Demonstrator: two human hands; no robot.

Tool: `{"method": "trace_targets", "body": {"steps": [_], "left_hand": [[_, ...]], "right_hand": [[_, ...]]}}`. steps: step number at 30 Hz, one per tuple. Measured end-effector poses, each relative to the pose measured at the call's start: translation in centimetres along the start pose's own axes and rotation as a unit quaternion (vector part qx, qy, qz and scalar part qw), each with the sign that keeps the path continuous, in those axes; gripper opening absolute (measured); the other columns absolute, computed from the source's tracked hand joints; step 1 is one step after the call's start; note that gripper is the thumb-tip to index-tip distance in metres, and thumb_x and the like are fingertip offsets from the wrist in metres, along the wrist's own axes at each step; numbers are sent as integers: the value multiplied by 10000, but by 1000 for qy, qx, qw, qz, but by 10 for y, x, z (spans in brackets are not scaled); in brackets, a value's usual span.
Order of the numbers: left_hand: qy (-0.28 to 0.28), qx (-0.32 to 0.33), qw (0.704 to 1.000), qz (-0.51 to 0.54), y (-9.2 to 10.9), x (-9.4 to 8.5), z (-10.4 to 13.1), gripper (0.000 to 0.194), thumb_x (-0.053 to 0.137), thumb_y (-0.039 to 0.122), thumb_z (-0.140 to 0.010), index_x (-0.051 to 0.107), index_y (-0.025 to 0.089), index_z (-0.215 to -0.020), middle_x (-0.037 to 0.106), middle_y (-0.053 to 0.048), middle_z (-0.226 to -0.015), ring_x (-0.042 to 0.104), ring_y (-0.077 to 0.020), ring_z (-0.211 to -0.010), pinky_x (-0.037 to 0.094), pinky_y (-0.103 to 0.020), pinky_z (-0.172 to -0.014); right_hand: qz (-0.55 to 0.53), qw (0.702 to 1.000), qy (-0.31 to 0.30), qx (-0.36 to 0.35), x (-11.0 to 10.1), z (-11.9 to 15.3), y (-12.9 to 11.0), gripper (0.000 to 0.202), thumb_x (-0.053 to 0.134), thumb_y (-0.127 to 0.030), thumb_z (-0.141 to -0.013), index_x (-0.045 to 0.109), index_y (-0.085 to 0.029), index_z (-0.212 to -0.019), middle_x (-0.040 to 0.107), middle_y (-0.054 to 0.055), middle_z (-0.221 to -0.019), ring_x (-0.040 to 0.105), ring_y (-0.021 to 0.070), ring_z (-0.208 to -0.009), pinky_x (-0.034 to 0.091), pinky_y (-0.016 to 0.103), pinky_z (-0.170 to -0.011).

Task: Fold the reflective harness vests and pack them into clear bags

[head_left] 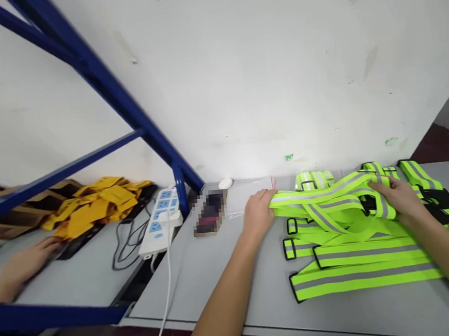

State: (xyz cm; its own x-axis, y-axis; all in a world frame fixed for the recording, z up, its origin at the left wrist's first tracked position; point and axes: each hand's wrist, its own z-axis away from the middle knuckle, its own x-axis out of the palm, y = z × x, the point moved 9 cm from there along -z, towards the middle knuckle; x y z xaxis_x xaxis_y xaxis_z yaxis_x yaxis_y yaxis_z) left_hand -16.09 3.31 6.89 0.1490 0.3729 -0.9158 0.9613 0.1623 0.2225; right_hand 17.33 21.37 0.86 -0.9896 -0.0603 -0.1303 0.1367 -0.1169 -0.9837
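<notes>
A lime-yellow reflective strap (pixel 320 196) with grey stripes stretches between my two hands, in loose loops. My left hand (pixel 259 206) is closed round its left end. At the right end, my right hand (pixel 400 198) grips the gathered loops beside a black fitting. Under and in front of it lie more reflective straps (pixel 365 276), laid lengthwise with black buckles (pixel 297 287) at their left ends. Behind the held strap is a folded reflective strap bundle (pixel 314 180), which looks wrapped in clear plastic. My right forearm covers part of the straps.
Left of my hands are a blurred-out phone (pixel 210 213), a white oval object (pixel 225 183) and a white power strip (pixel 161 222) with cables. A blue metal frame (pixel 126 108) divides the tables. Beyond it, another person's hand (pixel 30 263) touches yellow packets (pixel 102 201). A white wall (pixel 264 82) stands behind.
</notes>
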Motion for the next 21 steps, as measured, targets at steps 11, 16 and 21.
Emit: {"method": "trace_targets", "body": {"steps": [11, 16, 21], "left_hand": [[111, -100, 988, -40, -45, -41, -4, 551, 473, 69, -660, 620, 193, -1176, 650, -88, -1069, 585, -258, -1063, 383, -387, -918], [82, -91, 989, -87, -47, -27, -9, 502, 480, 73, -668, 650, 207, -1121, 642, -80, -1061, 549, -273, -1066, 317, -442, -976], [31, -79, 990, -116, -50, -13, -11, 501, 467, 77, -673, 663, 240, -1106, 642, -74, -1063, 510, -303, -1072, 268, -516, -1012]], "right_hand": [[-71, 996, -47, 33, 21, 10, 1, 524, 819, -334, -591, 647, -189, -1065, 733, 72, -944, 704, 254, -840, 590, 359, -706], [-8, 998, -37, -56, 22, 5, -6, 504, 784, -419, -620, 656, -181, -1046, 691, 54, -823, 654, 244, -770, 537, 346, -606], [56, 992, 1, -113, 20, 8, -20, 490, 720, -461, -666, 654, -176, -1058, 603, 24, -738, 576, 215, -713, 472, 323, -561]]}}
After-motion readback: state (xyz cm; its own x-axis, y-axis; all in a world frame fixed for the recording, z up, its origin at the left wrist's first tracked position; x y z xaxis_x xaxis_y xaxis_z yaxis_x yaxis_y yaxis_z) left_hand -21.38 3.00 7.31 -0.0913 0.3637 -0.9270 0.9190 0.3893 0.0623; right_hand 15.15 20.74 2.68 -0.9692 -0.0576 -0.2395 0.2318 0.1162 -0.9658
